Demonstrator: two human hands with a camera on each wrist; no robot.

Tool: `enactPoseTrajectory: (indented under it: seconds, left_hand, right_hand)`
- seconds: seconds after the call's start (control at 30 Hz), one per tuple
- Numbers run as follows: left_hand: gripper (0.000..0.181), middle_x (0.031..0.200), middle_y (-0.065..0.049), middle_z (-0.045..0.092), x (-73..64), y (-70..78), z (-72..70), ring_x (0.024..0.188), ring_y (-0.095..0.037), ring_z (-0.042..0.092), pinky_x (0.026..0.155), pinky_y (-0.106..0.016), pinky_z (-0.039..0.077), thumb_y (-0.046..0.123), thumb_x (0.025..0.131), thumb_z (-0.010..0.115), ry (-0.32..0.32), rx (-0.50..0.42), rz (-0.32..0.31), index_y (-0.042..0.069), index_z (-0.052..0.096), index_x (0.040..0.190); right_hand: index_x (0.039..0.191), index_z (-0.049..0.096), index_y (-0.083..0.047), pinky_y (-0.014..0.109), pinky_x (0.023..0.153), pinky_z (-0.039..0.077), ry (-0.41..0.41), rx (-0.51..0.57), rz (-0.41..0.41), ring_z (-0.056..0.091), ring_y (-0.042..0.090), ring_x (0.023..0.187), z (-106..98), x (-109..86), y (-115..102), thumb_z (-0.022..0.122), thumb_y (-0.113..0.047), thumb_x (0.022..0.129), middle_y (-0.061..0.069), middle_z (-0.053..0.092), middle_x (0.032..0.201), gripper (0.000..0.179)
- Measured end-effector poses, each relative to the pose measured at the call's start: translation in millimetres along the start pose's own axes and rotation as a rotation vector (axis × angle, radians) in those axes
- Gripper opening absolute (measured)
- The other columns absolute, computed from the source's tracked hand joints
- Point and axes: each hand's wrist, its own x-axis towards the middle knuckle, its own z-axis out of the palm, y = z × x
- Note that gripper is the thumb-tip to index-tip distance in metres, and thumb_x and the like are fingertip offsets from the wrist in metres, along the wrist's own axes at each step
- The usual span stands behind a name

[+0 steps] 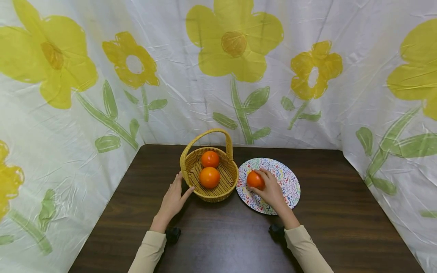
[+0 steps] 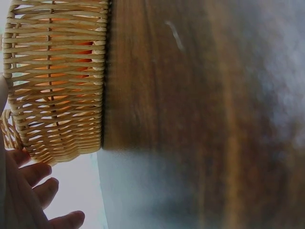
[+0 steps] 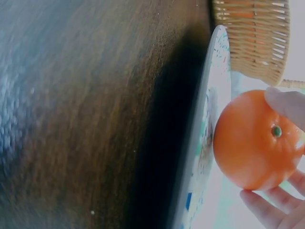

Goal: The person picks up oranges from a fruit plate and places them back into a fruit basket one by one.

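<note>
A yellow wicker basket point(image 1: 233, 178) with a tall handle holds two oranges, one orange point(image 1: 210, 159) behind another orange point(image 1: 209, 177). At the basket's left side rests my left hand point(image 1: 172, 199), thumb at the front rim and fingers spread along the side; the left wrist view shows the fingers point(image 2: 46, 191) loosely extended by the weave. My right hand point(image 1: 272, 190) grips a third orange point(image 3: 257, 140) between thumb and fingers. That orange is over the left part of a round, colourfully patterned plate point(image 1: 288, 182), seemingly touching its surface.
The dark wooden table point(image 1: 218, 235) carries the basket and plate side by side, nearly touching. Behind it and at both sides hangs a white curtain point(image 1: 184, 102) with yellow flowers. A black wrist device point(image 1: 173, 235) sits under each forearm.
</note>
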Motion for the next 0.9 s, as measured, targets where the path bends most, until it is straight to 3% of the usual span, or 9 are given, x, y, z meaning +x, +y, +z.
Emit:
enactPoseTrajectory:
  seconds: [0.9]
  left_hand:
    - [0.08, 0.153, -0.015, 0.017, -0.8, -0.7, 0.0, 0.142, -0.029, 0.015, 0.109, -0.056, 0.021, 0.054, 0.093, 0.043, 0.004, -0.018, 0.011, 0.006, 0.013, 0.149]
  right_hand:
    - [0.128, 0.055, -0.019, 0.055, 0.083, 0.048, 0.041, -0.001, -0.019, 0.05, 0.034, 0.114, -6, 12.6, -16, 0.081, -0.031, 0.071, 0.011, 0.05, 0.129, 0.064]
